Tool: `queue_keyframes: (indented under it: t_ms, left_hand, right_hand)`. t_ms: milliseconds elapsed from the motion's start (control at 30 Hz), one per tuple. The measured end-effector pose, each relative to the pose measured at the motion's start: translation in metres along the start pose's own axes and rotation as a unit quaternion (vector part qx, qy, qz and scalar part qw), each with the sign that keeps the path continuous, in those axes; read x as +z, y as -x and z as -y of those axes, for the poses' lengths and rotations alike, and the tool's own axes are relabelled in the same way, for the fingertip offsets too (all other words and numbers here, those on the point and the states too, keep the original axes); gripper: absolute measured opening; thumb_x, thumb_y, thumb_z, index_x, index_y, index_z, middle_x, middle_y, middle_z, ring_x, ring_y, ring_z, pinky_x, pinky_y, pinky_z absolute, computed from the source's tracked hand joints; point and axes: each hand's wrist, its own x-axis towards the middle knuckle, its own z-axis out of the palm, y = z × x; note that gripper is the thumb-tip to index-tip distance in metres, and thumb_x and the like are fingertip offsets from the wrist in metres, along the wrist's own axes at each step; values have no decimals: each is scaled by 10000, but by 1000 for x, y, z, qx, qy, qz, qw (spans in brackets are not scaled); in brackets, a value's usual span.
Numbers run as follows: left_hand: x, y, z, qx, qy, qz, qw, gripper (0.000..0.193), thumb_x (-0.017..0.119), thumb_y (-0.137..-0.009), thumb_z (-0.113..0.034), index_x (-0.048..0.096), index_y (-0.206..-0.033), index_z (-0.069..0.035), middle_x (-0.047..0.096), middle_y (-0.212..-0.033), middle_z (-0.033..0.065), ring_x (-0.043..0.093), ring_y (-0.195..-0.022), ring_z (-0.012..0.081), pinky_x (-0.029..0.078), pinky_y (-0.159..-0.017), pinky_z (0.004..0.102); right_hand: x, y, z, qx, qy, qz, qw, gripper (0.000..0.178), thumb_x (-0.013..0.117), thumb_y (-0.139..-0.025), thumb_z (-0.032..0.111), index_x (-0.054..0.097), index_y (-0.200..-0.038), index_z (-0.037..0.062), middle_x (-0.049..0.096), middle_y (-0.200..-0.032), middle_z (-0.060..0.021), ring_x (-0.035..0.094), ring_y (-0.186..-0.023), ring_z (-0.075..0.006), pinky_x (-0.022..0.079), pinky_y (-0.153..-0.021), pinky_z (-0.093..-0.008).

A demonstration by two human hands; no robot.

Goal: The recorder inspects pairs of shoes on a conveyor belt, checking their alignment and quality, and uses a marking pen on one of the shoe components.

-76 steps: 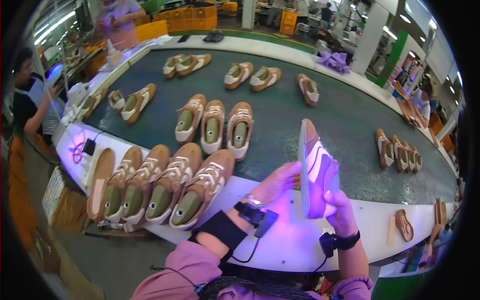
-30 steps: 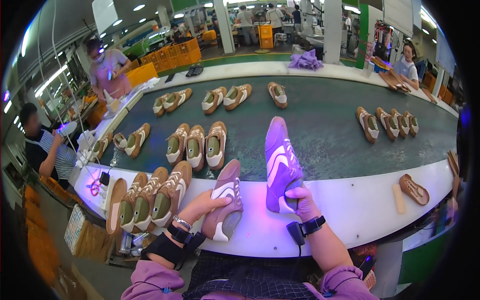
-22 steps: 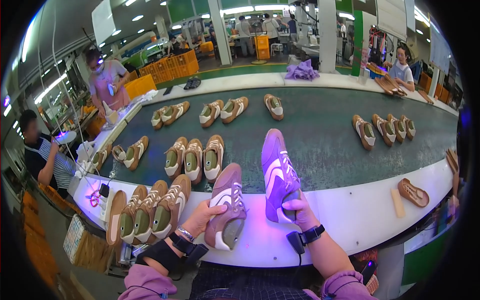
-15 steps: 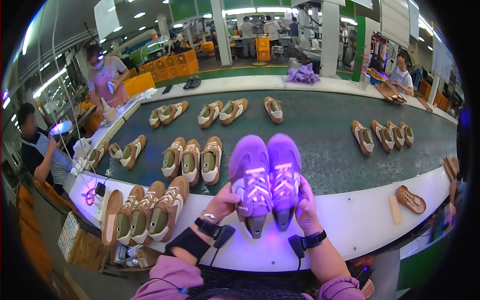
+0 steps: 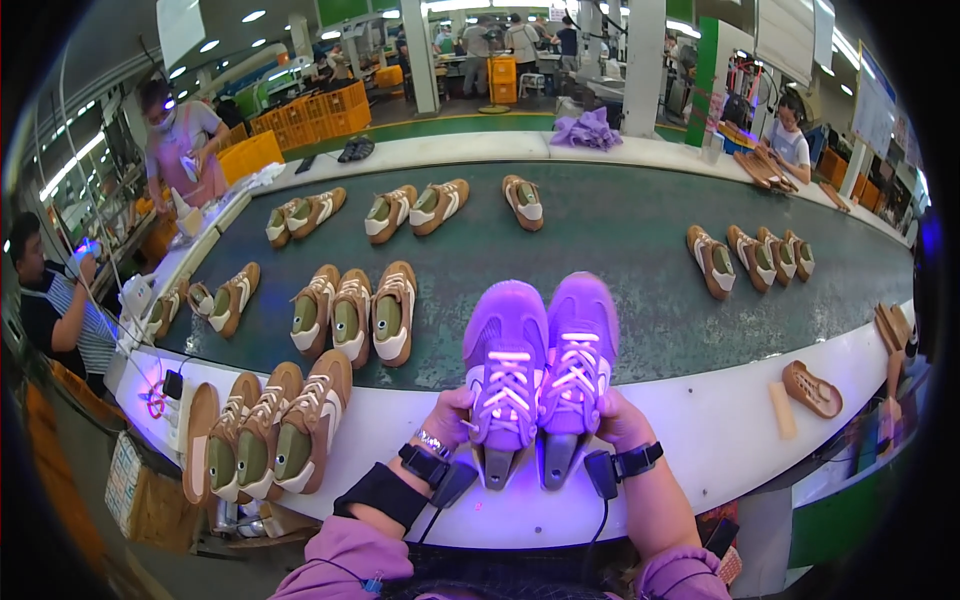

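Observation:
Two sneakers with laces stand out side by side in front of me, toes pointing away, lit purple. My left hand [image 5: 448,417] is closed round the outer side of the left sneaker [image 5: 505,345], near its heel. My right hand [image 5: 624,420] grips the right sneaker [image 5: 582,340] in the same way. A dark shoe last [image 5: 497,466] fills the left sneaker's opening, and another last [image 5: 556,462] fills the right one's. Fingers under both sneakers are hidden. Beneath them lies the white table edge [image 5: 680,430].
Three tan-and-white sneakers [image 5: 316,420] stand at my left beside a loose sole [image 5: 200,440]. More sneakers [image 5: 350,315] sit on the green conveyor belt [image 5: 560,255]. To the right lie a brown sole [image 5: 812,388] and a pale strip [image 5: 782,410]. Co-workers [image 5: 180,150] sit or stand around.
The surroundings have shifted left and slightly up in my view. Both sneakers have tilted a little and their laces show more clearly. Both hands keep their hold.

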Motion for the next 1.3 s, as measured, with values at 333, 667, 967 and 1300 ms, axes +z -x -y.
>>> queue_keyframes:
  t_ms: [333, 667, 967, 1300]
  left_hand:
    - [34, -6, -2, 200, 139, -193, 950, 514, 556, -862, -347, 478, -1274, -51, 571, -1219, 105, 565, -1105, 235, 439, -991, 381]
    - [27, -9, 1, 237, 83, -300, 920, 510, 618, -849, -377, 468, -1250, -101, 565, -1185, 54, 583, -1063, 196, 527, -887, 373]
    - [21, -12, 4, 230, 94, -308, 918, 458, 602, -865, -369, 492, -1220, -102, 582, -1148, 45, 585, -1039, 185, 521, -865, 365]
    - [24, -14, 6, 228, 73, -315, 919, 469, 586, -872, -380, 479, -1230, -98, 578, -1161, 48, 582, -1045, 185, 520, -869, 368]
  right_hand:
    - [19, 0, 7, -136, -152, -141, 969, 526, 590, -880, 324, 457, -1286, 17, 568, -1212, -128, 582, -1085, -238, 485, -942, -384]
    - [26, 1, 7, -157, -129, -255, 946, 443, 565, -885, 235, 458, -1210, -46, 628, -1057, -174, 678, -858, -253, 604, -722, -355]
    - [21, 2, 6, -151, -133, -251, 947, 450, 576, -883, 253, 457, -1217, -24, 622, -1073, -161, 673, -884, -253, 600, -748, -362]
    - [20, 2, 6, -144, -140, -257, 945, 435, 586, -881, 253, 462, -1211, 0, 616, -1077, -145, 667, -891, -234, 599, -763, -354]
